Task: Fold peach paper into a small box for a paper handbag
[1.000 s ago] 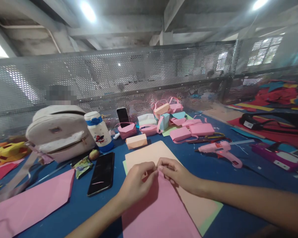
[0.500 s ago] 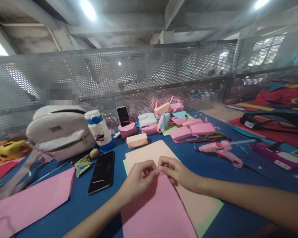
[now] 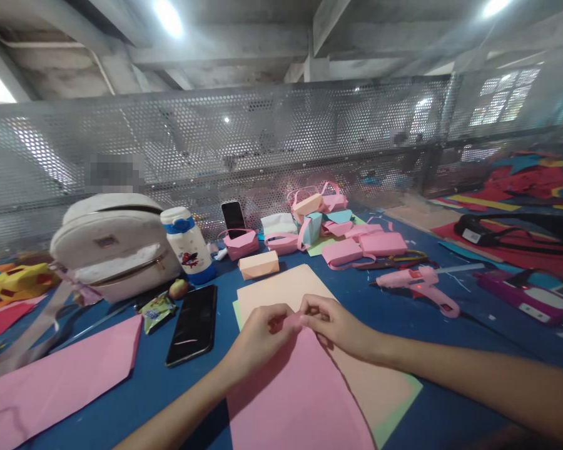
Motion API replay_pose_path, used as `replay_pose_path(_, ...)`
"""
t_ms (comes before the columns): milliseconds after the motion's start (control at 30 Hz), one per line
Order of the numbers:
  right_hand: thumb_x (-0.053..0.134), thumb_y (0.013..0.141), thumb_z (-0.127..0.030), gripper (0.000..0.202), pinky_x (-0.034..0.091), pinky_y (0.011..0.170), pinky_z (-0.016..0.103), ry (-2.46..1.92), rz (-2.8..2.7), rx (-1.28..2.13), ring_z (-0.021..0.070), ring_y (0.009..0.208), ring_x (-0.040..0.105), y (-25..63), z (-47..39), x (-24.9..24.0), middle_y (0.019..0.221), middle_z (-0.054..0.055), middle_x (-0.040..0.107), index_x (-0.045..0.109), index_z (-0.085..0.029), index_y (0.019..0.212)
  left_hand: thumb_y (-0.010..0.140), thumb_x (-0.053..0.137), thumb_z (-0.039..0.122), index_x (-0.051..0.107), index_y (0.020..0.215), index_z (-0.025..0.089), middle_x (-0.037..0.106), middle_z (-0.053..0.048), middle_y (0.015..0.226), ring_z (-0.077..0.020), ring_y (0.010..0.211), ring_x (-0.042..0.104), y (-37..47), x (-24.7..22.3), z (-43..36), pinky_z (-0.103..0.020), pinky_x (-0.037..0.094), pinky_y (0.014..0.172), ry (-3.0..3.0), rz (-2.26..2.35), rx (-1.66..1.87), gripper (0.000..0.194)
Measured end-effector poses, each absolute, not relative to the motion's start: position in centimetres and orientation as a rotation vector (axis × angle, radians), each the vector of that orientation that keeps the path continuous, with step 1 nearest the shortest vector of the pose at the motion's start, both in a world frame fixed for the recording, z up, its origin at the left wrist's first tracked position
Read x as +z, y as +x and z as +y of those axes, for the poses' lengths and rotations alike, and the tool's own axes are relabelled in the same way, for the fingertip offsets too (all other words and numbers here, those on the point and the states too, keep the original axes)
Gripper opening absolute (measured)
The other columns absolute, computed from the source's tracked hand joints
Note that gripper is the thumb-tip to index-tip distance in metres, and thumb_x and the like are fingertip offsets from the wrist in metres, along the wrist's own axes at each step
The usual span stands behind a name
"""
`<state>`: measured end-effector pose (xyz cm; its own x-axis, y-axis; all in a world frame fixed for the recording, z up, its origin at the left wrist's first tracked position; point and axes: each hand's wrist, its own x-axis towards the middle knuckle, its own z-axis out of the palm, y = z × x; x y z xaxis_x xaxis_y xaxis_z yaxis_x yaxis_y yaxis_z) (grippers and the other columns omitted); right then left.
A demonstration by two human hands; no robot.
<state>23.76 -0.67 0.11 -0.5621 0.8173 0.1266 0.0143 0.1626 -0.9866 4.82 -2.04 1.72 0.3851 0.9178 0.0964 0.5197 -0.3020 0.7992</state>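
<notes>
A pink paper sheet lies in front of me, its far end narrowing to a point. My left hand pinches that end from the left, thumb against fingers. From the right, my right hand pinches the same tip, its fingertips almost touching those of the left. The exact fold between the fingers is hidden. Beneath the pink paper rests a peach paper sheet, with a light green sheet showing along its edge.
Left are another pink sheet, a black phone, a bottle and a white backpack. Behind my hands sit a peach paper box and several pink paper bags. A pink glue gun lies right, its cord trailing.
Both hands keep their pinch at the paper's tip, with only slight finger movement. The pink sheet's right edge bows a little more.
</notes>
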Motion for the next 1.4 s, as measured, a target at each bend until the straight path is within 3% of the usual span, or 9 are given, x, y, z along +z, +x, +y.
replay_pose_path(333,0.059,0.089,-0.052,0.037,0.029,0.039,0.017,-0.795,-1.660,1.590,0.0066,0.039,0.039,23.7,-0.5,-0.6,0.049,-0.008,0.046,0.048,-0.019,0.077,0.086,0.055,0.032,0.054,0.064,0.017,0.053,0.002,0.063,-0.0139,0.065,0.045,5.2,2.1,-2.6,-0.025,0.033,0.062,1.981,1.277,0.814,0.028)
replay_pose_path(600,0.062,0.086,-0.036,0.022,0.032,0.040,0.018,-0.854,-1.775,1.428,0.0072,0.044,0.041,23.7,-0.9,0.6,0.056,-0.008,0.044,0.051,-0.019,0.077,0.087,0.057,0.039,0.045,0.061,0.018,0.040,0.005,0.060,-0.0122,0.061,0.036,4.7,1.6,-2.0,-0.025,0.026,0.055,2.035,1.307,0.728,0.035)
replay_pose_path(1000,0.066,0.083,-0.047,0.034,0.028,0.040,0.019,-0.848,-1.614,1.562,0.0069,0.039,0.038,23.7,-0.8,-0.2,0.045,-0.009,0.043,0.052,-0.018,0.072,0.085,0.053,0.029,0.056,0.067,0.017,0.057,0.001,0.067,-0.0160,0.068,0.050,5.4,2.3,-2.9,-0.026,0.037,0.066,2.022,1.286,0.815,0.021)
replay_pose_path(1400,0.064,0.084,-0.032,0.019,0.029,0.040,0.019,-0.857,-1.769,1.461,0.0079,0.042,0.041,23.7,-0.9,0.4,0.052,-0.008,0.043,0.051,-0.019,0.077,0.084,0.056,0.037,0.048,0.061,0.017,0.039,0.005,0.059,-0.0124,0.061,0.037,4.9,1.8,-2.0,-0.024,0.028,0.056,2.002,1.283,0.698,0.032)
